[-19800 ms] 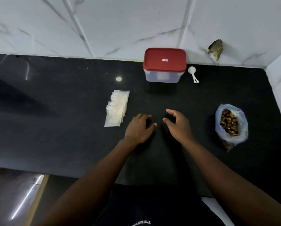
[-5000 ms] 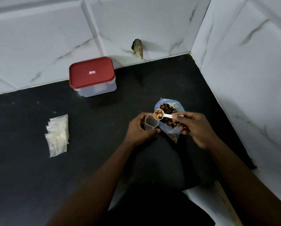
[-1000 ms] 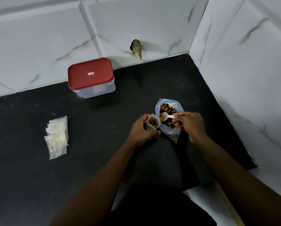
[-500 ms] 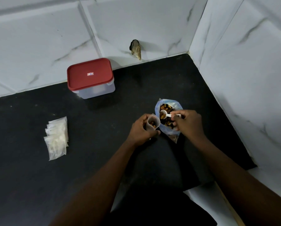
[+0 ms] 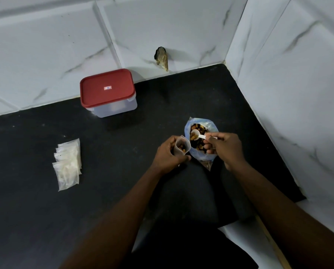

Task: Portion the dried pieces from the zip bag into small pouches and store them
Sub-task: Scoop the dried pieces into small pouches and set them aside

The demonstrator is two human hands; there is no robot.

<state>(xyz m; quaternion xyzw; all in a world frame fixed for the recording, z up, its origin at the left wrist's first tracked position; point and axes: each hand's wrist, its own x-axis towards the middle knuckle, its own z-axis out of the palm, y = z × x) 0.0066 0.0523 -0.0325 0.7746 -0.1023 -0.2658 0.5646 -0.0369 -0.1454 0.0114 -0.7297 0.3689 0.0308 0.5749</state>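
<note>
Here, just right of the frame's centre, our left hand (image 5: 168,152) curls round a small pouch (image 5: 178,145), open-mouthed with a few dried pieces (image 5: 181,151) inside. Our right hand (image 5: 223,147) pinches the handle of a white scoop (image 5: 196,134), its loaded bowl over the open zip bag (image 5: 210,125) on the black counter (image 5: 123,191). Spare pouches (image 5: 68,164) lie at left, a red-lidded box (image 5: 108,90) at upper left.

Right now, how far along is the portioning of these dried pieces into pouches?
Early. Done: one pouch is open with a few pieces inside, held by the left hand. In hand: the right hand holds a loaded scoop over the zip bag, beside that pouch. Left: the stack of empty pouches lies unfilled, the bag holds plenty, and the red-lidded container is closed.
</note>
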